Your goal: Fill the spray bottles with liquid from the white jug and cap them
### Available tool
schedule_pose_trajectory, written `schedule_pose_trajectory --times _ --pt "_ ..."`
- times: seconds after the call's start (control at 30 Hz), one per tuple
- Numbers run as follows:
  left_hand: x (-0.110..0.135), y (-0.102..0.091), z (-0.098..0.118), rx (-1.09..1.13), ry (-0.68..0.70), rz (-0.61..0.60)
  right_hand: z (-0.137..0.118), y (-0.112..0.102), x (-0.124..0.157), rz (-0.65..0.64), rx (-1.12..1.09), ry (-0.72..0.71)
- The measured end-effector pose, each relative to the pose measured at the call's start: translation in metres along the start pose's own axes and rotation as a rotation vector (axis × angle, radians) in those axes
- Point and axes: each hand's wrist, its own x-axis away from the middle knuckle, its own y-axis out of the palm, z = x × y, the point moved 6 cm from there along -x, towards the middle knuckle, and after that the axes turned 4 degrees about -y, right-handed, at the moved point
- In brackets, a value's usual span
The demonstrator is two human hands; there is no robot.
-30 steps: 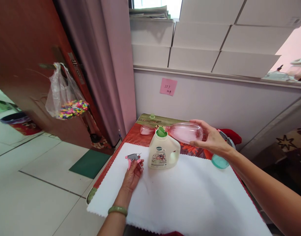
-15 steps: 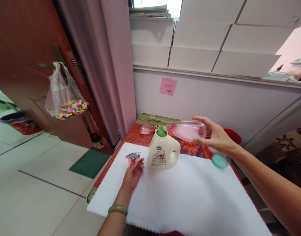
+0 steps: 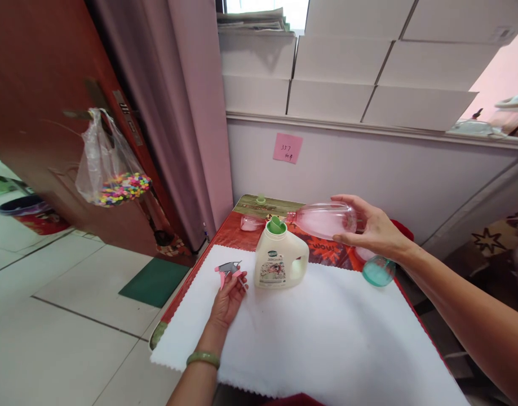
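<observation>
My right hand (image 3: 375, 228) grips a clear pink bottle (image 3: 322, 220), held on its side with its neck pointing left, just above the green spout of a cream detergent jug (image 3: 280, 260). The jug stands upright on the white cloth (image 3: 318, 338). My left hand (image 3: 228, 296) rests on the cloth left of the jug, fingers closed round a pink and grey spray trigger head (image 3: 229, 269). A green bangle sits on that wrist.
A teal bottle (image 3: 377, 270) lies behind my right wrist. A small clear pink bottle (image 3: 252, 223) and a green cap (image 3: 261, 198) sit at the table's back. A bag of coloured beads (image 3: 110, 169) hangs on the door handle at left.
My right hand has tipped the pink bottle a little, and its neck has moved slightly left toward the jug's spout. My left hand has stayed put.
</observation>
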Motion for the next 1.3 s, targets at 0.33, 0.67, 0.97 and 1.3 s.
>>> schedule_pose_trajectory --times 0.33,0.67,0.97,1.3 --pt "-0.003 -0.004 -0.001 -0.005 -0.006 -0.003 -0.001 -0.004 -0.003 -0.003 0.041 -0.014" --pt "-0.004 -0.006 -0.002 -0.003 -0.007 -0.007 -0.006 -0.009 -0.004 -0.023 0.035 0.002" --pt "-0.006 -0.007 -0.002 -0.007 -0.007 0.003 -0.012 -0.014 -0.004 -0.013 0.081 -0.017" --pt "-0.005 -0.006 -0.002 -0.011 -0.01 -0.007 -0.012 -0.02 -0.006 -0.019 0.145 -0.052"
